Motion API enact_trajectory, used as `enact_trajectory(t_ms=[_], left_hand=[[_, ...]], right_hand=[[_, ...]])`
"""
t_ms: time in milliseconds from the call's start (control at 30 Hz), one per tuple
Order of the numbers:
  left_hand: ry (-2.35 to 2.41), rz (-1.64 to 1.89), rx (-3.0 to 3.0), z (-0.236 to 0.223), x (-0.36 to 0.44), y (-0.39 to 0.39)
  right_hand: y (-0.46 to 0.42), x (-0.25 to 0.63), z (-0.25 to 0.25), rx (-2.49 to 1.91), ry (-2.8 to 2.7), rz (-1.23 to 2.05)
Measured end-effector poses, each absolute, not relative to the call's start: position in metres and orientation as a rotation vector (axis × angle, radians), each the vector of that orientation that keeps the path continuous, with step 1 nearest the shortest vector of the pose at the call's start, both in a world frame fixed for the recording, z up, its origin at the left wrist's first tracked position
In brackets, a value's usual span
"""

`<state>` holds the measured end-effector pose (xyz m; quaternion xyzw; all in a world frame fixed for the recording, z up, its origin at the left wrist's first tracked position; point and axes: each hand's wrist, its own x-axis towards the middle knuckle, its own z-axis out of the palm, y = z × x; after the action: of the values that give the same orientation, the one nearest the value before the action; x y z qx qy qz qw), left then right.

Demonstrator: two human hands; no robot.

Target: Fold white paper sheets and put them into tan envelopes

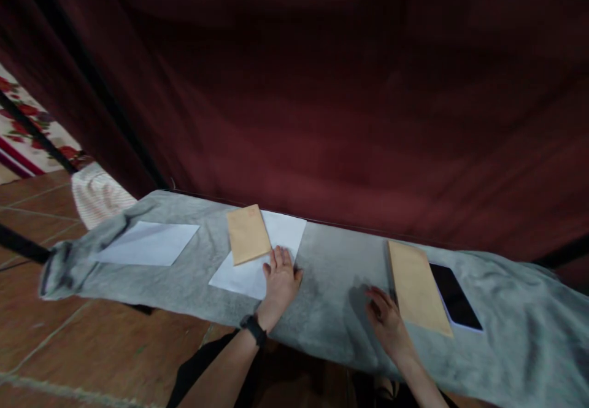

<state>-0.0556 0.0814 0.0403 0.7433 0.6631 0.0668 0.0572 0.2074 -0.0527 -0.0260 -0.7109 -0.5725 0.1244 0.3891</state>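
My left hand (280, 276) lies with fingers stretched on a white sheet of paper (288, 227), near its right edge. A black watch is on that wrist. Partly covering the same sheet is a small tan paper packet (248, 234), like an envelope or notebook, just beyond my fingertips. My right hand (385, 322) hovers low over the grey cloth, fingers loosely bent and apart, with nothing visible in them. Close on its right lies a longer tan packet (418, 288) that looks like a large envelope. Whether the hand touches it I cannot tell.
Another white sheet (150, 243) lies at the left end of the cloth-covered surface (345, 261). A dark-screened phone (455, 296) rests beside the long packet. A dark red curtain (322, 119) hangs along the back edge. Black frame bars stand at the left, above a tiled floor (41, 328).
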Motion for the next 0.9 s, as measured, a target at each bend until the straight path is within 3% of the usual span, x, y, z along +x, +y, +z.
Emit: enact_trajectory(t_ms=[300,467,900], left_hand=[[2.004,0.005,2.449,0.046,-0.057,0.083],[1.88,0.044,2.364,0.057,-0.07,0.094],[1.773,0.098,2.004,0.062,-0.09,0.121]], right_hand=[[0.01,0.131,0.014,-1.669,-1.661,0.557],[0.027,0.092,0.011,-1.607,-1.597,0.631],[0.038,0.103,0.01,-1.613,-1.513,0.748]])
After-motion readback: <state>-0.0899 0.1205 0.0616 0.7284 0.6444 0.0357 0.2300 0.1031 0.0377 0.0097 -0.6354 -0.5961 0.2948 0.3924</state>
